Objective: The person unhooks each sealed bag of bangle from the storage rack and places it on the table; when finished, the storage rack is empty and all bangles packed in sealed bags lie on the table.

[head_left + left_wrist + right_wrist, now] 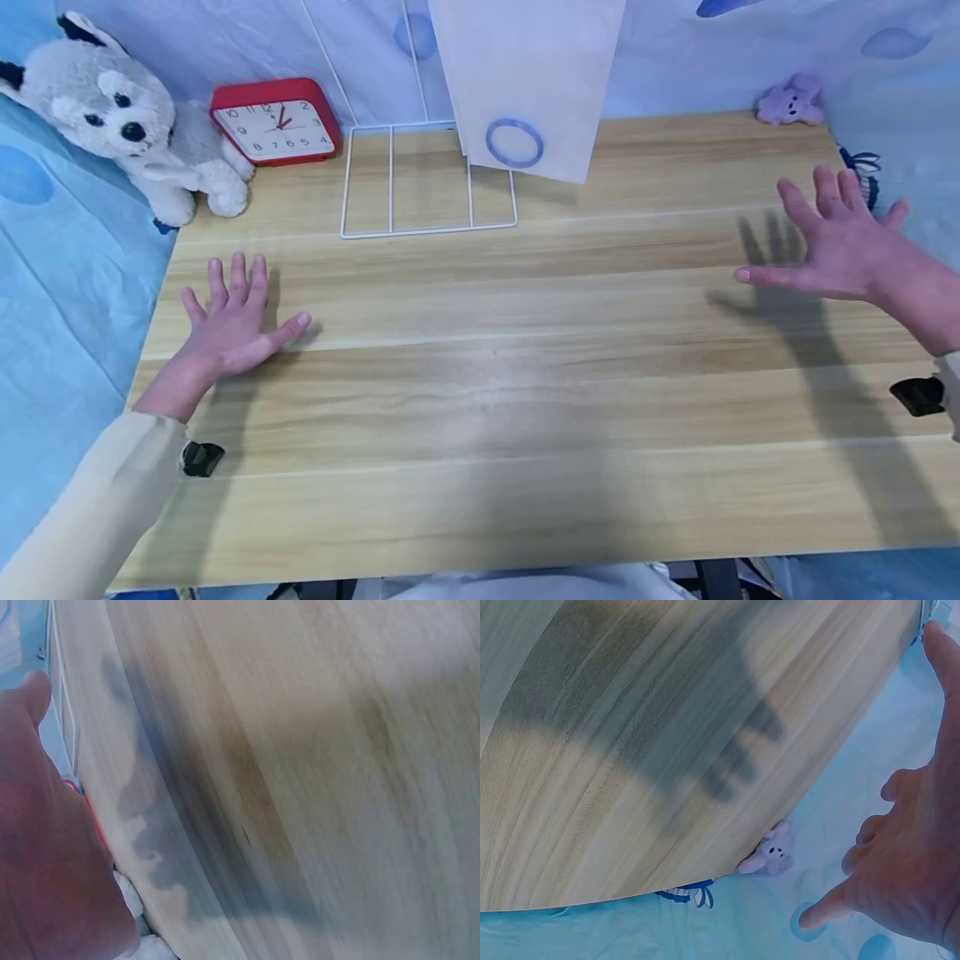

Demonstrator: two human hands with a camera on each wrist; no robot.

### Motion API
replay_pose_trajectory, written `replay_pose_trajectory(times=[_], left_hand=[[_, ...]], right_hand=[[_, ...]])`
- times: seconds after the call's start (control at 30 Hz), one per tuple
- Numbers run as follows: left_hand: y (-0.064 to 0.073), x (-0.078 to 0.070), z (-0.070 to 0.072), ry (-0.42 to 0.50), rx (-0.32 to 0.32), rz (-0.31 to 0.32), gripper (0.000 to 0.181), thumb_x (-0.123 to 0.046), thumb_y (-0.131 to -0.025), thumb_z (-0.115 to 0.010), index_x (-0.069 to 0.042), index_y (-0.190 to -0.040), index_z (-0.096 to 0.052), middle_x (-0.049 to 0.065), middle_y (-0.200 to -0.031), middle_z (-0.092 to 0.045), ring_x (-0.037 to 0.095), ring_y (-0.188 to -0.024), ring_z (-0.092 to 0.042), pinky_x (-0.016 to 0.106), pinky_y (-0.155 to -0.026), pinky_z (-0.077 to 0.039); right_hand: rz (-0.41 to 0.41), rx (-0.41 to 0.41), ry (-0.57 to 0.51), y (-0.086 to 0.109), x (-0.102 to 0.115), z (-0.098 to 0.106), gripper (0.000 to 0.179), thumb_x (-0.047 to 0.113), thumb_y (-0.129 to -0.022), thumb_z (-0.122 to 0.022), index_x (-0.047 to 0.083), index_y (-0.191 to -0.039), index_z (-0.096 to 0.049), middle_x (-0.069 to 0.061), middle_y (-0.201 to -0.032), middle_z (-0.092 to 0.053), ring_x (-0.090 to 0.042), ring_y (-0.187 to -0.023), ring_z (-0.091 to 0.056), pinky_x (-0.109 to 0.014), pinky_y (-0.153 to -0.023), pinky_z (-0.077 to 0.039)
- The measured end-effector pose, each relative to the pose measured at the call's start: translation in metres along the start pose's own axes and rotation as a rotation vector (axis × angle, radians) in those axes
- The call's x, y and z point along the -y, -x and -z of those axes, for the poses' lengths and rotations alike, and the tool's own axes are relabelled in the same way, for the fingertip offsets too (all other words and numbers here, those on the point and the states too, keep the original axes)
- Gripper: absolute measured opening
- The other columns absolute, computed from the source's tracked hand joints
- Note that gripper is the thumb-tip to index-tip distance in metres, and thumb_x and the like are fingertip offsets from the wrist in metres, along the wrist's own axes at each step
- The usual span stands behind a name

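My left hand hovers over the left part of the wooden table, fingers spread and thumb out to the side, holding nothing. Its shadow falls on the boards beside it. On the far right, my right hand is held above the tabletop with its fingers spread, nothing in it. In the left wrist view the back of the left hand fills the left edge. The right wrist view has the right hand at its right side, fingers apart, with its shadow on the wood.
Along the back stand a grey-and-white plush dog, a red square clock and a white wire rack. A white sheet with a blue ring hangs over the rack. A small purple plush sits at the back right corner.
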State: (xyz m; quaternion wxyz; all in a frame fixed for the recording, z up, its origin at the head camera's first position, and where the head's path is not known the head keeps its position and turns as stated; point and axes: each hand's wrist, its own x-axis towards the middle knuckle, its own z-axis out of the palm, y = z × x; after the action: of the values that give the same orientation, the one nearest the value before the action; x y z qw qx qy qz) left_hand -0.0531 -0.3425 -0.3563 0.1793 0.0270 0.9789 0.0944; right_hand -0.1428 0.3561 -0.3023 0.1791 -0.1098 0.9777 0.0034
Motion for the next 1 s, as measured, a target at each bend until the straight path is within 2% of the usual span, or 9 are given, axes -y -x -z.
replay_pose_trajectory(times=[0.13, 0.23, 0.43, 0.5, 0.57, 0.63, 0.73, 0.87, 1.0], left_hand=[[-0.001, 0.001, 0.004, 0.041, -0.033, -0.005, 0.102, -0.064, -0.099, -0.039, -0.001, -0.153, 0.022, 0.023, -0.154, 0.034, 0.039, -0.135, 0.040, 0.072, -0.095, 0.026], [-0.008, -0.003, 0.007, 0.120, -0.103, -0.043, 0.099, -0.055, -0.101, -0.048, 0.004, -0.155, 0.011, 0.030, -0.157, 0.020, 0.045, -0.142, 0.026, 0.069, -0.107, 0.015], [-0.048, -0.021, 0.023, 0.245, -0.189, -0.095, 0.081, -0.037, -0.102, -0.057, 0.007, -0.156, -0.016, 0.031, -0.159, -0.016, 0.047, -0.146, -0.015, 0.054, -0.118, -0.014], [-0.066, -0.026, 0.029, 0.277, -0.165, -0.083, 0.082, -0.038, -0.101, -0.058, 0.003, -0.158, -0.015, 0.026, -0.162, -0.012, 0.044, -0.147, -0.014, 0.053, -0.118, -0.014], [-0.084, -0.030, 0.034, 0.299, -0.129, -0.079, 0.086, -0.039, -0.100, -0.060, 0.000, -0.159, -0.011, 0.022, -0.164, -0.006, 0.040, -0.149, -0.008, 0.053, -0.118, -0.011], [-0.100, -0.032, 0.039, 0.306, -0.097, -0.080, 0.091, -0.041, -0.098, -0.062, -0.002, -0.160, -0.008, 0.019, -0.165, -0.002, 0.038, -0.150, -0.002, 0.052, -0.119, -0.008], [-0.119, -0.032, 0.046, 0.295, -0.057, -0.093, 0.096, -0.043, -0.096, -0.065, -0.005, -0.161, -0.005, 0.017, -0.166, 0.002, 0.036, -0.151, 0.006, 0.055, -0.118, -0.004], [-0.134, -0.032, 0.052, 0.279, -0.003, -0.108, 0.099, -0.045, -0.095, -0.066, -0.011, -0.161, 0.000, 0.013, -0.167, 0.007, 0.036, -0.149, 0.016, 0.062, -0.115, 0.001], [-0.142, -0.034, 0.049, 0.270, 0.032, -0.143, 0.102, -0.045, -0.095, -0.066, -0.010, -0.161, 0.003, 0.014, -0.166, 0.010, 0.038, -0.148, 0.019, 0.066, -0.112, 0.009]], right_hand=[[0.012, -0.019, 0.010, -0.005, 0.003, 0.005, 0.119, 0.072, -0.088, -0.055, 0.004, -0.155, 0.017, -0.033, -0.151, 0.030, -0.048, -0.137, 0.030, -0.090, -0.086, 0.002], [0.036, -0.044, 0.006, -0.006, 0.006, 0.007, 0.116, 0.069, -0.090, -0.054, 0.002, -0.156, 0.014, -0.036, -0.153, 0.022, -0.051, -0.141, 0.021, -0.088, -0.090, -0.006], [0.149, -0.107, -0.095, -0.007, 0.016, 0.012, 0.101, 0.053, -0.096, -0.059, -0.007, -0.156, -0.004, -0.040, -0.156, -0.005, -0.060, -0.138, -0.016, -0.076, -0.103, -0.020], [0.209, -0.150, -0.125, -0.008, 0.025, 0.014, 0.095, 0.045, -0.095, -0.064, -0.010, -0.154, -0.016, -0.040, -0.153, -0.020, -0.059, -0.122, -0.045, -0.072, -0.101, -0.029], [0.271, -0.206, -0.137, -0.009, 0.037, 0.016, 0.088, 0.038, -0.092, -0.069, -0.012, -0.151, -0.027, -0.040, -0.135, -0.047, -0.049, -0.083, -0.064, -0.068, -0.093, -0.039], [0.337, -0.266, -0.144, -0.012, 0.049, 0.019, 0.081, 0.032, -0.089, -0.073, -0.011, -0.147, -0.037, -0.031, -0.096, -0.065, -0.030, -0.051, -0.058, -0.064, -0.087, -0.045], [0.399, -0.305, -0.146, -0.019, 0.067, 0.029, 0.076, 0.029, -0.088, -0.074, -0.008, -0.146, -0.042, -0.010, -0.063, -0.052, -0.013, -0.038, -0.040, -0.060, -0.082, -0.048], [0.472, -0.321, -0.173, -0.031, 0.089, 0.044, 0.073, 0.030, -0.090, -0.073, -0.007, -0.146, -0.044, -0.024, -0.088, -0.066, -0.014, -0.035, -0.040, -0.060, -0.080, -0.049], [0.552, -0.371, -0.277, -0.040, 0.103, 0.060, 0.064, 0.021, -0.092, -0.071, -0.008, -0.143, -0.047, -0.032, -0.119, -0.064, -0.034, -0.063, -0.068, -0.051, -0.077, -0.056]])
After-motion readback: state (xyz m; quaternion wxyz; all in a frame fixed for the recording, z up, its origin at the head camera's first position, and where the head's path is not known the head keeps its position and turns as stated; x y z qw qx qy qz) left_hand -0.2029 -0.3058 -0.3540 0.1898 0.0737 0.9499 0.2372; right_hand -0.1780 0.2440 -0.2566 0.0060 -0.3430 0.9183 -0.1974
